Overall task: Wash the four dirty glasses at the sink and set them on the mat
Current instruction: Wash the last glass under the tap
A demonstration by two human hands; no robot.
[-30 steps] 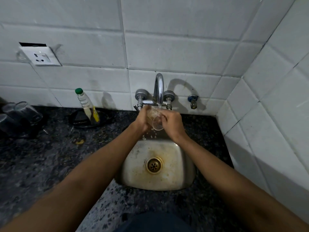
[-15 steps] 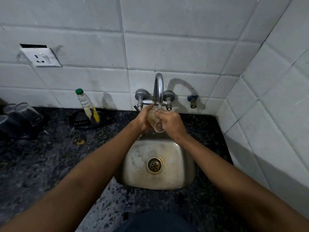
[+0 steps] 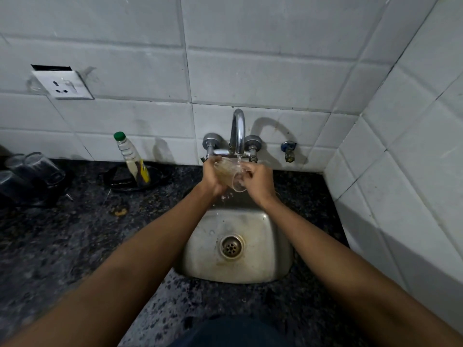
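A: Why's the glass (image 3: 229,175) held sideways?

B: So the stream from the tap (image 3: 237,131) hits its wall and runs off. It's over the back edge of the sink (image 3: 273,249), so the drips land in the basin.

A: Grip?

B: Left hand (image 3: 212,177) is wrapped around the base end. Right hand (image 3: 258,182) has fingers curled on the rim end, likely to rub and turn it.

A: Condition?

B: Clear, with a brownish film inside, probably not clean yet. Other glasses (image 3: 37,169) are at the counter's far left edge, too dark to count.
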